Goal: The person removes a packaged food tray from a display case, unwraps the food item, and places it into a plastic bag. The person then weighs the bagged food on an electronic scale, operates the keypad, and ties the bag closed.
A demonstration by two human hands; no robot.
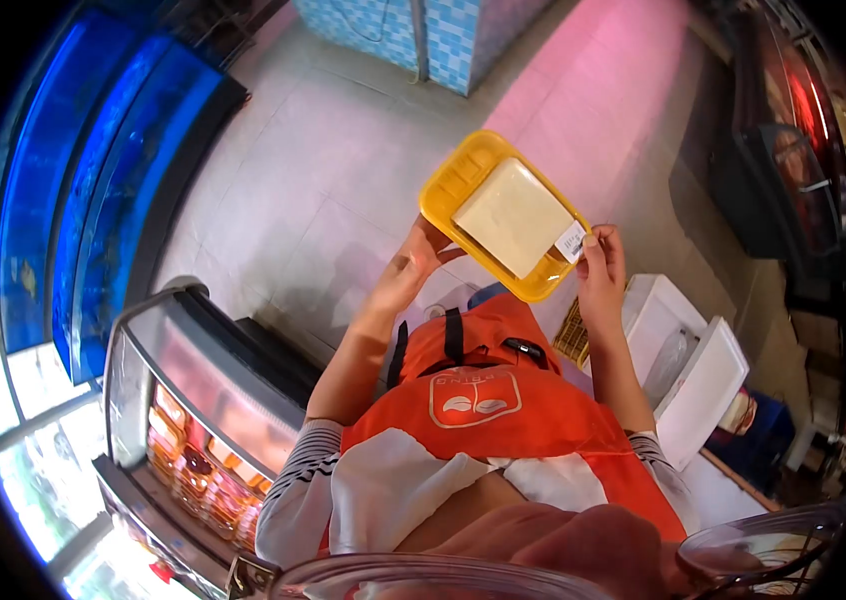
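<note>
In front of my body I hold a yellow tray (463, 165), tilted and packed with a flat, pale cream block (515, 215) that looks like tofu. A small white printed label (570, 242) is at the tray's right corner. My left hand (419, 255) grips the tray's left edge, its fingers partly hidden beneath. At the labelled corner, my right hand (601, 262) pinches the rim between thumb and fingers, touching the label's edge. Both hands are bare.
Blue-lit tanks (113, 190) stand at left. A glass-fronted display case (213, 400) with packed trays is at lower left. White foam boxes (683, 370) sit at right, beside a yellow basket (573, 335). A blue-tiled block (448, 45) rises ahead on the tiled floor (293, 150).
</note>
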